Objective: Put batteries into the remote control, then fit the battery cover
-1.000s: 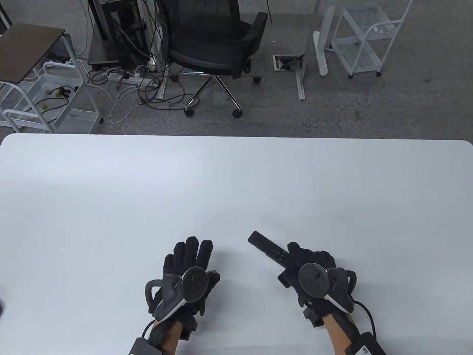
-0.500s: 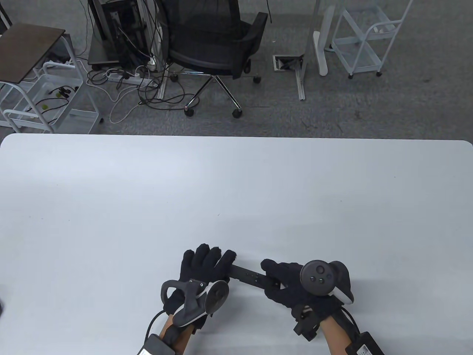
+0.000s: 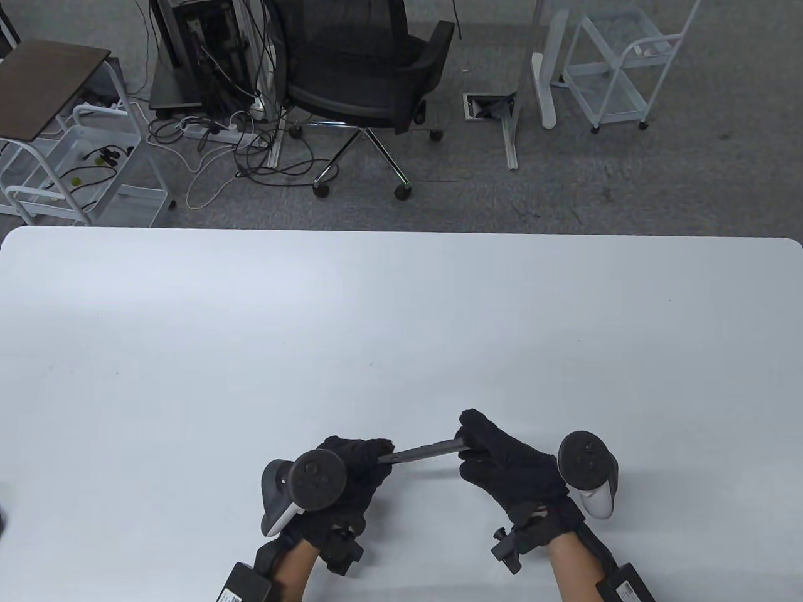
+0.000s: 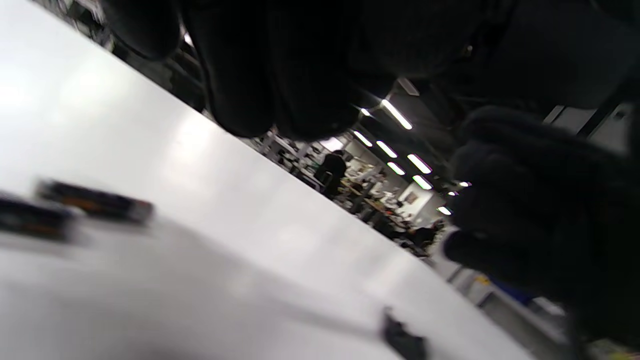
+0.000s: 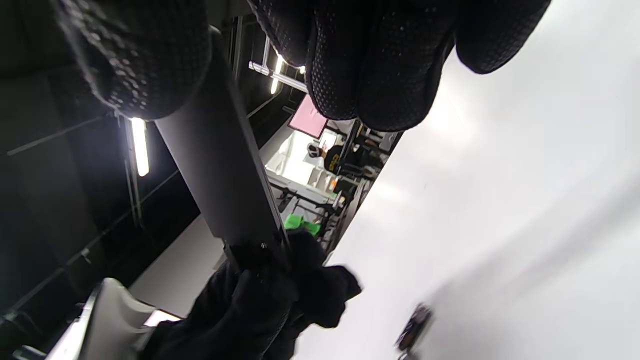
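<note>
The black remote control (image 3: 419,451) is held off the table between both hands, turned on its edge. My left hand (image 3: 370,454) grips its left end. My right hand (image 3: 477,439) grips its right end. In the right wrist view the remote (image 5: 220,170) runs from my fingers (image 5: 370,65) down to the left hand (image 5: 270,300). Two batteries (image 4: 95,206) (image 4: 30,220) lie side by side on the table in the left wrist view, blurred. They are hidden in the table view. I cannot make out the battery cover.
The white table (image 3: 401,326) spreads wide beyond the hands. A small dark blurred object (image 4: 402,341) lies on it, also in the right wrist view (image 5: 415,325). An office chair (image 3: 370,81) and white carts (image 3: 621,69) stand on the floor past the far edge.
My right hand swung the remote leftward and rolled it onto its edge. My left hand left the table, turned over and took hold of the remote's free end.
</note>
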